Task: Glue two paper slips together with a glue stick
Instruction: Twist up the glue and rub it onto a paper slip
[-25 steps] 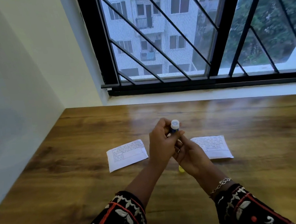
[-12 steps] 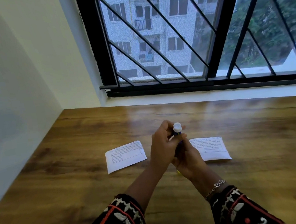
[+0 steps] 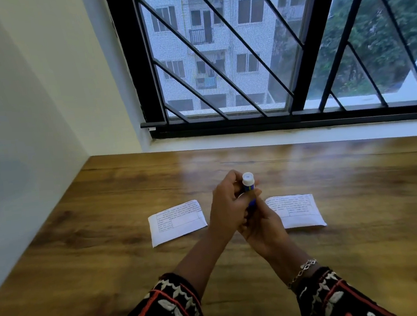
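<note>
Centre frame: both hands, left hand (image 3: 228,206) and right hand (image 3: 262,225), grip closed on blue glue stick (image 3: 249,189), white end up. Hold barrel steady; printed white slips on wooden bench (image 3: 83,246) untouched.

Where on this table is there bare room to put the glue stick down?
Bare wood lies between the left slip and the wall, beyond both slips toward the window sill, and right of the right slip. The middle is crowded by both hands.

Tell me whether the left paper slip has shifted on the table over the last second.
No. The left paper slip lies flat on the table, keeping the same spacing and angle to the right paper slip; small offsets come from the camera moving.
</note>
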{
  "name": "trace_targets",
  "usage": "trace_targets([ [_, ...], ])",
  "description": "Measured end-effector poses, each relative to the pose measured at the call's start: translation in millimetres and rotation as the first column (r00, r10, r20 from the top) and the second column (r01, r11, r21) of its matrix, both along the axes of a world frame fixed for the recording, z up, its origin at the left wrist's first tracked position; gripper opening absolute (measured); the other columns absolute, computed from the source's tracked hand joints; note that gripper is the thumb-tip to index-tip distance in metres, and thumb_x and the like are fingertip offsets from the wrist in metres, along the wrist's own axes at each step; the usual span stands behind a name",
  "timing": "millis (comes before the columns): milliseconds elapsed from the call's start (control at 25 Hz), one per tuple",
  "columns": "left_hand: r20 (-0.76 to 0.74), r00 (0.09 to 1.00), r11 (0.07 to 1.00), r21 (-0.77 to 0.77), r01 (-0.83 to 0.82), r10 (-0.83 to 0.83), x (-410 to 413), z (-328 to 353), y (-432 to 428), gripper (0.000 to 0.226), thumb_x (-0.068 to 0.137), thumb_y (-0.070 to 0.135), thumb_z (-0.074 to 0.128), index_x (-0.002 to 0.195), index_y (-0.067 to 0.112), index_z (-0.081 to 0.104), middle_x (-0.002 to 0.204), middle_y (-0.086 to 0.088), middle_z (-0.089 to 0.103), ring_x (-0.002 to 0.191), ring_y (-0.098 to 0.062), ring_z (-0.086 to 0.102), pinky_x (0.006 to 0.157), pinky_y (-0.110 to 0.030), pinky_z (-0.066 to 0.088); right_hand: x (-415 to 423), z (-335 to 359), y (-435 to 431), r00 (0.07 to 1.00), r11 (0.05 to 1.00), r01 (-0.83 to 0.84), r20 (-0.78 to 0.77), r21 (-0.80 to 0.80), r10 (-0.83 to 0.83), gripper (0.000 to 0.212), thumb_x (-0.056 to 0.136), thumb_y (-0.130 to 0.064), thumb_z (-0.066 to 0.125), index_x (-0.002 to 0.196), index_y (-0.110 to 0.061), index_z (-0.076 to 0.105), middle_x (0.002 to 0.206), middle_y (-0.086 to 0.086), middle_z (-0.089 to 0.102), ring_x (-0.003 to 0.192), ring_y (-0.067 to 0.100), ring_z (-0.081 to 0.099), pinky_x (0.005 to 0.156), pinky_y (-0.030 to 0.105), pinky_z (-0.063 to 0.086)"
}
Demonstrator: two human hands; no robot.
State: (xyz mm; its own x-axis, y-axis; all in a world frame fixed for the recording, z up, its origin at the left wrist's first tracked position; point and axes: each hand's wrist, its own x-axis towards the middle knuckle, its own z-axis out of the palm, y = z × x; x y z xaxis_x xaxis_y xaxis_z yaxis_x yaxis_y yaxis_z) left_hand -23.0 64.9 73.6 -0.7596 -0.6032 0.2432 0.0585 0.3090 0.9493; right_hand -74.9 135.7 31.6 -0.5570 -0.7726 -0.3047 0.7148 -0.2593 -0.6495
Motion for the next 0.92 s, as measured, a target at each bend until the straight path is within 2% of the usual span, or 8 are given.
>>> trace_targets([
  [80, 0.005, 1.0, 1.0, 0.018, 0.005, -0.005, 0.2, -1.1, -0.1, 0.014, 0.082, 0.005, 0.064, 0.089, 0.004, 0.052, 0.096, -0.017, 0.072, 0.065, -0.027, 0.067, 0.058, -0.033, 0.055, 0.9, 1.6, -1.1, 1.0, 0.997, 0.018, -0.016, 0.076, -0.017, 0.039, 0.085, -0.045, 0.044, 0.064, -0.014, 0.058, 0.051, -0.003, 0.047, 0.048, 0.009, 0.043, 0.049, 0.021, 0.038],
  [120, 0.001, 1.0, 1.0, 0.023, 0.001, -0.001, 0.6, -1.0, -0.7, 0.014, 0.082, 0.005, 0.064, 0.09, 0.003, 0.053, 0.096, -0.017, 0.072, 0.069, -0.026, 0.068, 0.058, -0.031, 0.055, 0.8, 2.5, -1.1, 1.0, 0.997, 0.026, -0.019, 0.078, -0.025, 0.038, 0.084, -0.044, 0.045, 0.067, -0.014, 0.06, 0.055, -0.002, 0.051, 0.051, 0.011, 0.047, 0.053, 0.023, 0.039],
  [200, -0.015, 1.0, 0.999, 0.03, -0.019, 0.019, 0.6, -0.8, -3.9, 0.015, 0.081, 0.003, 0.065, 0.092, 0.0, 0.053, 0.099, -0.018, 0.072, 0.08, -0.022, 0.069, 0.066, -0.029, 0.056, -0.9, 3.7, -1.1, 0.999, 1.0, 0.025, -0.021, 0.01, -0.025, 0.034, 0.088, -0.038, 0.043, 0.089, -0.012, 0.065, 0.072, 0.004, 0.059, 0.064, 0.013, 0.053, 0.06, 0.024, 0.044],
  [280, -0.031, 0.999, 0.997, 0.064, -0.037, 0.04, 0.1, -0.2, -7.5, 0.018, 0.081, 0.002, 0.065, 0.094, -0.004, 0.053, 0.1, -0.019, 0.071, 0.086, -0.028, 0.069, 0.075, -0.038, 0.057, -1.4, 4.4, 0.0, 1.0, 0.996, 0.016, -0.026, -0.083, -0.018, 0.03, 0.087, -0.03, 0.043, 0.1, -0.009, 0.06, 0.074, 0.003, 0.06, 0.064, 0.01, 0.054, 0.059, 0.02, 0.048],
  [400, -0.024, 0.999, 0.995, 0.086, -0.044, 0.046, -1.2, 0.4, -9.2, 0.019, 0.081, 0.004, 0.065, 0.094, -0.003, 0.054, 0.099, -0.02, 0.071, 0.087, -0.029, 0.069, 0.078, -0.041, 0.057, 0.0, 2.0, 1.0, 1.0, 0.992, 0.024, -0.016, -0.123, -0.026, 0.025, 0.091, -0.023, 0.038, 0.096, -0.009, 0.058, 0.058, -0.003, 0.06, 0.051, 0.005, 0.053, 0.051, 0.015, 0.048],
  [680, -0.01, 1.0, 0.994, 0.106, 0.011, -0.01, -0.4, -3.2, -10.1, 0.023, 0.081, 0.003, 0.065, 0.099, -0.005, 0.052, 0.104, -0.023, 0.069, 0.097, -0.03, 0.067, 0.087, -0.043, 0.055, 1.4, 3.7, 1.9, 1.0, 1.0, -0.015, 0.025, -0.025, 0.016, 0.036, 0.085, -0.041, 0.042, 0.081, -0.009, 0.058, 0.045, -0.004, 0.049, 0.039, 0.005, 0.042, 0.038, 0.015, 0.036],
  [840, -0.036, 0.998, 0.989, 0.135, 0.053, -0.049, 1.8, -4.8, -9.5, 0.018, 0.081, 0.001, 0.064, 0.094, 0.002, 0.052, 0.102, -0.019, 0.069, 0.098, -0.027, 0.068, 0.084, -0.034, 0.055, 1.3, 2.1, 1.9, 0.998, 0.995, -0.065, 0.012, 0.069, 0.065, 0.046, 0.091, -0.043, 0.036, 0.064, -0.011, 0.052, 0.041, -0.003, 0.044, 0.035, 0.006, 0.038, 0.034, 0.016, 0.029],
  [920, -0.04, 0.998, 0.99, 0.131, 0.061, -0.057, 4.2, -5.6, -9.2, 0.016, 0.081, 0.003, 0.064, 0.092, 0.006, 0.052, 0.102, -0.016, 0.07, 0.095, -0.026, 0.068, 0.077, -0.026, 0.057, 1.9, 2.3, 1.5, 0.997, 0.997, -0.07, 0.017, 0.041, 0.069, 0.043, 0.092, -0.041, 0.036, 0.074, -0.009, 0.06, 0.049, 0.0, 0.053, 0.042, 0.007, 0.046, 0.039, 0.017, 0.038],
])
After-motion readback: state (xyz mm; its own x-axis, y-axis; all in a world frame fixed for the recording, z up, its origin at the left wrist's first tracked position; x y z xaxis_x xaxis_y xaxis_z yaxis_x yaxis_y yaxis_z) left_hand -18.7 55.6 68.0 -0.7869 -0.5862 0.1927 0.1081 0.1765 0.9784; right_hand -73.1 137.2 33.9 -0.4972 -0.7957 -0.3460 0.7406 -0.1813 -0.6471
